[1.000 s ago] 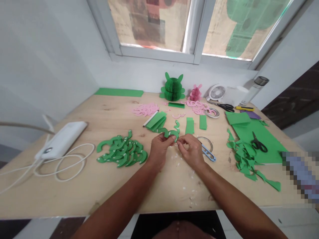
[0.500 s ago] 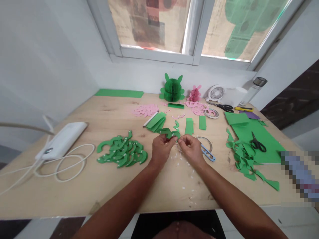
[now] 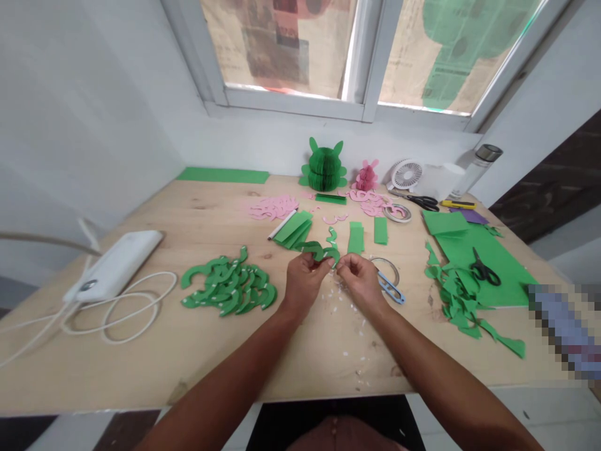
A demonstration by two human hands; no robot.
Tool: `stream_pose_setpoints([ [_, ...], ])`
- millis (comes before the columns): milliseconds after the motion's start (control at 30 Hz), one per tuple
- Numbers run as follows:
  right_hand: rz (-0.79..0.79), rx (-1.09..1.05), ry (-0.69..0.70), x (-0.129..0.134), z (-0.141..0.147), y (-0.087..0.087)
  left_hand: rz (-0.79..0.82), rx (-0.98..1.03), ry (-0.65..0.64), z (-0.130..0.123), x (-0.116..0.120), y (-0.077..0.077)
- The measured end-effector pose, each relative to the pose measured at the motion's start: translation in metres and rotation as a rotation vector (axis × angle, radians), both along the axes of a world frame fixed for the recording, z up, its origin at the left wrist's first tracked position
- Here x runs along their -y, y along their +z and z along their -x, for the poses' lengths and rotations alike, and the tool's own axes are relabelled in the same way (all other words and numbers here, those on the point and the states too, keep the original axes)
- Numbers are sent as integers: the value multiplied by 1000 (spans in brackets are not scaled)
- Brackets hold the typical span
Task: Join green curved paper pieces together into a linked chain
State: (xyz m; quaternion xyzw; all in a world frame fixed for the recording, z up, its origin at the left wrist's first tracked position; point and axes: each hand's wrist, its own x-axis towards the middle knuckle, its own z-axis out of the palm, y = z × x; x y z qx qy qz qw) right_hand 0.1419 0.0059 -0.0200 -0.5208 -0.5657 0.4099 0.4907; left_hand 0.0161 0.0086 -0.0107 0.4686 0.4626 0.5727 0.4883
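A wavy green paper cutout (image 3: 312,248) with small pale marks is pinched between the thumb and fingers of my left hand (image 3: 305,279), above the middle of the table. My right hand (image 3: 360,279) is closed in a pinch at the cutout's right end; whatever is between its fingertips is too small to make out. Just beyond the cutout lies another wavy green strip (image 3: 332,235). A blue cutter (image 3: 390,288) and a tape roll (image 3: 397,269) lie beside my right hand. Tiny white scraps (image 3: 340,307) are scattered below both hands.
Left of my hands sits a pile of curved green cutouts (image 3: 230,285), then a white power bank (image 3: 117,263) with a looped cable. Green scraps (image 3: 457,294) and black scissors (image 3: 483,269) lie right. Pink cutouts (image 3: 273,207) and a green honeycomb paper figure (image 3: 323,168) are farther back.
My right fingertips have shifted very slightly at the cutout's end. My left hand keeps its hold, and the things on the table lie as before.
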Motion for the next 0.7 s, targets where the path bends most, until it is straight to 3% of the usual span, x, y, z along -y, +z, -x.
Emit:
stream_pose_setpoints([
  [533, -8, 31, 6, -1, -2, -3, 27, -2, 14, -2, 3, 7],
  [700, -9, 30, 6, -1, -1, -2, 37, 20, 12, -2, 1, 2],
])
